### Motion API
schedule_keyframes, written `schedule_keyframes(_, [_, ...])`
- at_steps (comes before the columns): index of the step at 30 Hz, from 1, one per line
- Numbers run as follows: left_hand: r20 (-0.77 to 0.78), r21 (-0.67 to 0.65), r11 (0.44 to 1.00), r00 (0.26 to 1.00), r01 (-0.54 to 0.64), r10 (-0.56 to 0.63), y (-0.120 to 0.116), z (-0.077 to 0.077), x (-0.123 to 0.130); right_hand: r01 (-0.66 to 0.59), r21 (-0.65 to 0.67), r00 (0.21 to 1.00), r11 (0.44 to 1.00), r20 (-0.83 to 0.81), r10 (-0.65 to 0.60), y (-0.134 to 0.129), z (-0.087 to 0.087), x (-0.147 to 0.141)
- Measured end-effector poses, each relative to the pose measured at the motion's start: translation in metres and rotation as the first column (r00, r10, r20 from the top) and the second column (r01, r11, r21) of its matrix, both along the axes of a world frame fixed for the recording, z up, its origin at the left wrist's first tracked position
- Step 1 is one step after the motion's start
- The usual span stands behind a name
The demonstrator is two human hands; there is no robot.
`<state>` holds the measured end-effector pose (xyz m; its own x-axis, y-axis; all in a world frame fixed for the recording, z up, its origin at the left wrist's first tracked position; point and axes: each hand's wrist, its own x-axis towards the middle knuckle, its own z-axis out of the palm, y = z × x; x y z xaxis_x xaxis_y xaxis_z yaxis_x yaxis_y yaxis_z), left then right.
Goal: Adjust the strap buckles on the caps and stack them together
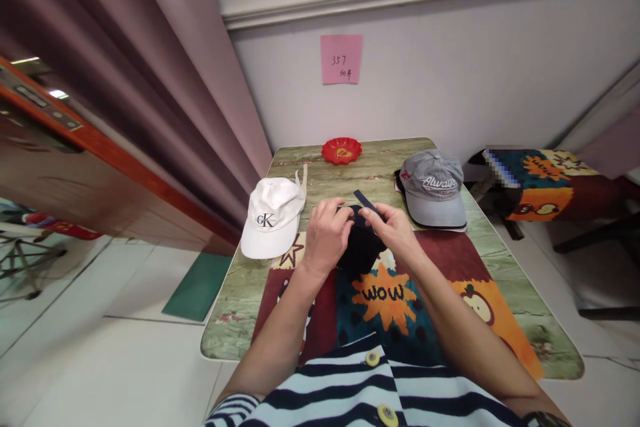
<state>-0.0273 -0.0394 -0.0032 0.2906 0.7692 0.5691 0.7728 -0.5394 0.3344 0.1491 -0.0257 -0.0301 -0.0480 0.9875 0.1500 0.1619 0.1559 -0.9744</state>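
Caps (274, 217): 3 — perhaps more stacked | red dish (341, 151): 1 | pink note (341, 59): 1 | yellow buttons (387, 415): 2

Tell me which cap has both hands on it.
The dark cap, between the white and gray ones; the left hand and right hand hold its back strap, while no hand touches the others.
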Motion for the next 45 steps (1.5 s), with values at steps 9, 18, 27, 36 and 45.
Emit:
schedule_keyframes(9, [0.704, -0.44, 0.856, 0.696, 0.272, 0.14, 0.007, -0.018, -0.008, 0.12, 0.111, 0.988, 0.987, 0.083, -0.129, -0.004, 0.023, 0.024])
schedule_keyframes(18, [0.645, -0.421, 0.854, 0.763, 0.307, 0.044, 0.009, -0.02, -0.013, 0.025, -0.054, 0.99, 0.998, 0.14, -0.017, -0.006, 0.004, 0.009])
schedule_keyframes(27, [0.239, -0.314, 0.945, 0.971, 0.085, -0.008, 0.001, -0.022, -0.014, 0.087, -0.041, 0.992, 0.995, -0.092, -0.09, -0.004, -0.019, -0.001])
schedule_keyframes(36, [0.494, -0.608, 0.778, 0.843, 0.16, 0.213, -0.007, -0.048, -0.012, 0.138, -0.111, 0.882, 0.984, -0.438, -0.173, -0.005, -0.026, 0.004])
schedule_keyframes(45, [0.548, -0.183, 0.972, 0.836, 0.147, -0.023, 0.097, 0.031, -0.003, 0.248, 0.1, 0.86, 0.963, -0.48, -0.172, 0.075, 0.073, 0.04])
